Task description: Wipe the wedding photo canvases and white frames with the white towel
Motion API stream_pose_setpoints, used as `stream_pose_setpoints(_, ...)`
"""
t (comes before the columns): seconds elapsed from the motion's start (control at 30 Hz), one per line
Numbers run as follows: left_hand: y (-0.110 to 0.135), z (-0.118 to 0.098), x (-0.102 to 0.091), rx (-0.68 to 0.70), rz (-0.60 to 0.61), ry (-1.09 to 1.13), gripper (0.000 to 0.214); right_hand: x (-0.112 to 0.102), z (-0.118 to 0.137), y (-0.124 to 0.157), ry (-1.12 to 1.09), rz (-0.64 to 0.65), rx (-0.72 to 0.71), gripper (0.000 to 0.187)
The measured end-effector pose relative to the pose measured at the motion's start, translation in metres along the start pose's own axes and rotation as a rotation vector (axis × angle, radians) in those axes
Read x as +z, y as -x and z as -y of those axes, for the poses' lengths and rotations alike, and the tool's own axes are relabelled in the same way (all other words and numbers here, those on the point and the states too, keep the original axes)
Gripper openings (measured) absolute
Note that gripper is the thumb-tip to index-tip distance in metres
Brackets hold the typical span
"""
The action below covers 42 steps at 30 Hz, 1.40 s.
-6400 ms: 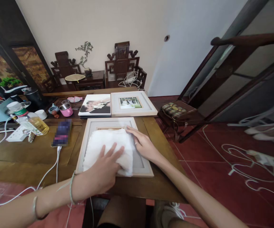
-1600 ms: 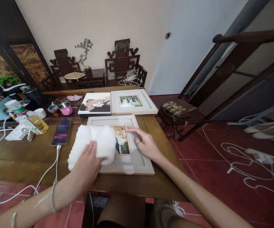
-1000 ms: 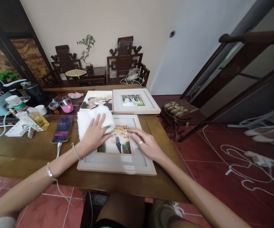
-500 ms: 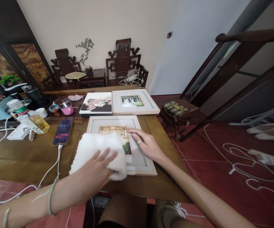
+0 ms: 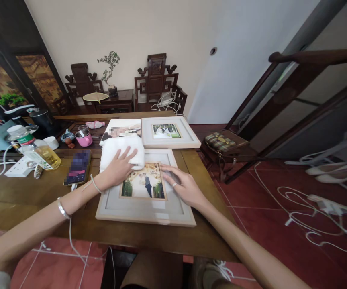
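Note:
A pale wooden picture frame (image 5: pixel 146 218) with a couple's photo lies flat on the wooden table. My left hand (image 5: pixel 119 168) presses a folded white towel (image 5: pixel 122 146) against the frame's upper left part, fingers spread and flat on the cloth. The towel hides that corner and overlaps the lower edge of a photo panel (image 5: pixel 131 124) behind. On the frame's right side rests my right hand (image 5: pixel 184 185), its fingers stretched toward the photo's upper right edge and a ring on one of them.
A second frame (image 5: pixel 188 134) lies behind. To the left are a phone (image 5: pixel 78 166), a bottle of yellow liquid (image 5: pixel 45 154), a power strip (image 5: pixel 19 166) and a pink cup (image 5: pixel 84 137). A dark chair (image 5: pixel 239 140) holding a plaid bag (image 5: pixel 220 141) stands right, near floor cables (image 5: pixel 306 216).
My left hand has slid the towel away from me, from the frame's lower left to its upper left, uncovering the photo. My right hand stays on the frame's right side.

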State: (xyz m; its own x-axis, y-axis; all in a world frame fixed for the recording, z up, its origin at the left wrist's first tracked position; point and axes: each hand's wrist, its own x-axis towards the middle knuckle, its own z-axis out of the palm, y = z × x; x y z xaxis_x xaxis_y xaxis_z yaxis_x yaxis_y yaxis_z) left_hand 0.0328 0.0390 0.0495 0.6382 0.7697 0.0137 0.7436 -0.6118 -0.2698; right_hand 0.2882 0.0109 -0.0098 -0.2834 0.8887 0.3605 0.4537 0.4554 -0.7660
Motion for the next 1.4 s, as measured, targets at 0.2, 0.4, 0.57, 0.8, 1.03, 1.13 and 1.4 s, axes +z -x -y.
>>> stream_pose_setpoints(0.2,0.042,-0.043,-0.029,0.077,0.165,0.068,0.027,0.001,-0.001,0.001,-0.007,-0.005,-0.03,0.029)
stream_pose_setpoints(0.4,0.098,-0.094,-0.066,0.163,0.246,0.132,0.022,0.003,-0.001,0.001,-0.009,-0.024,-0.026,0.028)
stream_pose_setpoints(0.57,0.075,-0.094,-0.038,0.04,0.158,0.079,0.029,0.003,-0.002,0.0,-0.015,-0.025,-0.024,0.028)
stream_pose_setpoints(0.8,-0.008,-0.022,0.0,-0.103,-0.059,-0.021,0.027,0.001,0.0,0.0,-0.016,-0.025,-0.024,0.028)
stream_pose_setpoints(1.03,0.014,-0.043,-0.022,0.087,0.08,0.044,0.025,0.003,-0.003,0.0,-0.004,-0.024,-0.04,0.029)
stream_pose_setpoints(1.13,0.051,-0.075,-0.048,0.255,0.104,0.127,0.021,0.003,-0.003,0.0,-0.007,-0.029,-0.039,0.029)
stream_pose_setpoints(1.4,0.075,-0.111,-0.051,0.238,0.109,0.144,0.029,0.003,0.0,0.0,-0.003,-0.035,-0.038,0.029)
